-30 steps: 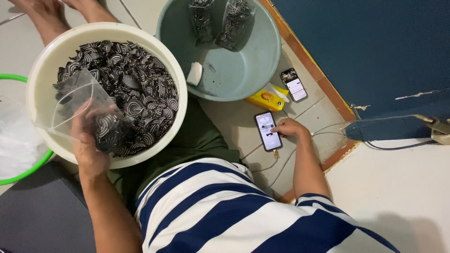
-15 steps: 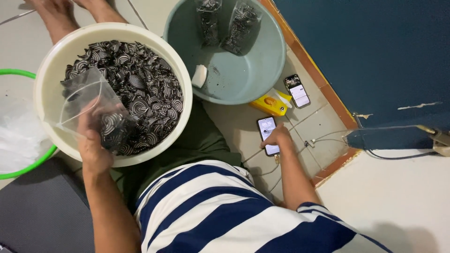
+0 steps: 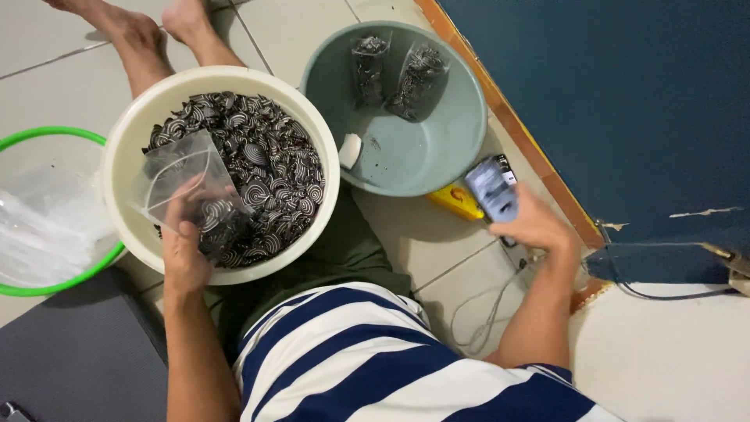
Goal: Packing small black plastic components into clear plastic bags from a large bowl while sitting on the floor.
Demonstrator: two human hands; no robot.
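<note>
Right hand (image 3: 531, 227): formerly resting on a phone lying on the floor tiles; now raised off the floor, fingers closed around a phone (image 3: 492, 187), which is lifted and blurred just above the yellow object (image 3: 457, 202).

Floor beside the right forearm: the phone seen there earlier is gone; only the white cable (image 3: 484, 312) shows.

Second phone by the skirting: now hidden or indistinguishable behind the lifted one.

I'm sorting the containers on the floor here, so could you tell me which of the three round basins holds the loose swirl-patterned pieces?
The cream basin, over which the left hand holds a clear bag. The grey-green basin holds filled bags; the green-rimmed basin holds clear plastic.
</note>
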